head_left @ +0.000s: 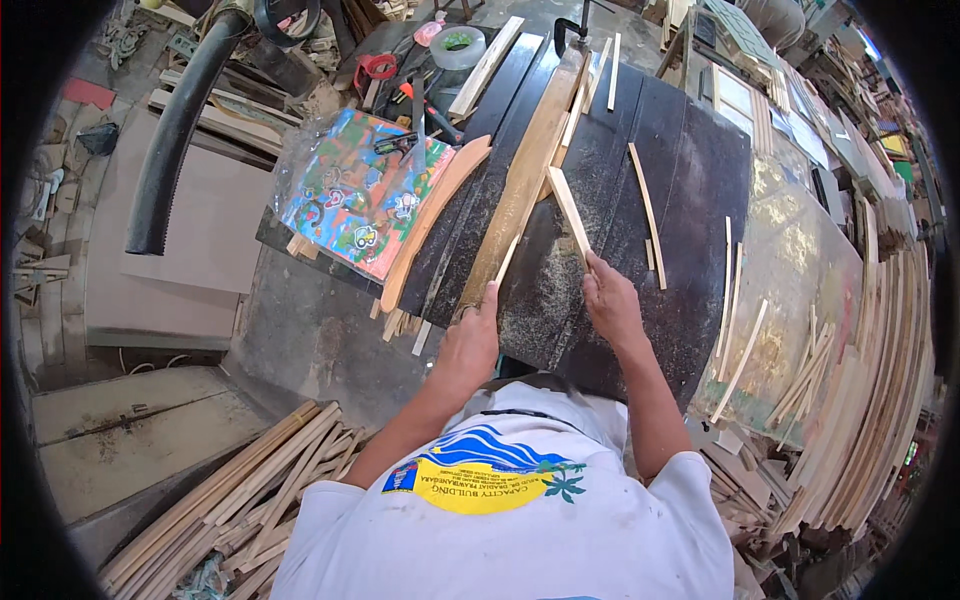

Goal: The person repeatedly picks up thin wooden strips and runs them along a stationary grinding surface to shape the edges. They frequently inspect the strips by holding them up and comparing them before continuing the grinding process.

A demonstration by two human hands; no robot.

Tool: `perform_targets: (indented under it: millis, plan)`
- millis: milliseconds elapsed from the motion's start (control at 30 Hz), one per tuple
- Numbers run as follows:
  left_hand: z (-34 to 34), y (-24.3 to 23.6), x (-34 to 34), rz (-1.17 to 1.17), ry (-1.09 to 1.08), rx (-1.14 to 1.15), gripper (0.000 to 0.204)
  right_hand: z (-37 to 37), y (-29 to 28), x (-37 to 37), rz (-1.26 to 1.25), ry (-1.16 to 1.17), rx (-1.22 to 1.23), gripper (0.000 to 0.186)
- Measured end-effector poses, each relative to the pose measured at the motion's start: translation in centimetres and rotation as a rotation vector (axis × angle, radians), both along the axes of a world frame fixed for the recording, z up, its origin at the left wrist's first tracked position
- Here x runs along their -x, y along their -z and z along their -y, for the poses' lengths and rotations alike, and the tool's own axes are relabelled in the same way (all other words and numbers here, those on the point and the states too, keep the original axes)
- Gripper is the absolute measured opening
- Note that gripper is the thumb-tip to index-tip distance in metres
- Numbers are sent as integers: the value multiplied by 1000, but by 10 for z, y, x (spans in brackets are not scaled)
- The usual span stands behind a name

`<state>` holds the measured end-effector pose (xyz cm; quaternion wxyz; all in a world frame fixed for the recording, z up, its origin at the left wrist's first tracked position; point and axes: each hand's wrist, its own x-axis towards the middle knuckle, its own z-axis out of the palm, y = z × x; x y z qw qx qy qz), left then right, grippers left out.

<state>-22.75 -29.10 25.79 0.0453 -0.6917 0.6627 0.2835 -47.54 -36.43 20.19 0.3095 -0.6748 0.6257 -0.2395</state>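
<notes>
Left hand (468, 346) curled — right hand (612, 303) closed, slightly farther forward.

The wooden strip (569, 211) is pale cream, the tabletop (690, 165) black.

- Your long board (530, 175): brown wood, matt.
- Pale strip (569, 212) you're holding, right of long board: bare wood, smooth.
- Tabletop (690, 190) under long board: dark, faintly glossy, dusty.
- Printed bag (345, 195), left of long board: shiny plastic.

Two hands (468, 347), one clamp (572, 26), one shirt (510, 545)
</notes>
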Motion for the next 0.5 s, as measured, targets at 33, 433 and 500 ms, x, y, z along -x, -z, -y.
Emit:
perform_targets:
  millis: [33, 433, 500]
  plan:
    - [2, 1, 0, 1, 5, 5, 69, 2, -4, 0, -17, -8, -4, 41]
    - [45, -5, 14, -69, -5, 92, 64, 46, -12, 2, 23, 26, -6, 42]
    - [47, -8, 15, -68, -16, 72, 63, 36, -21, 3, 68, 26, -76, 42]
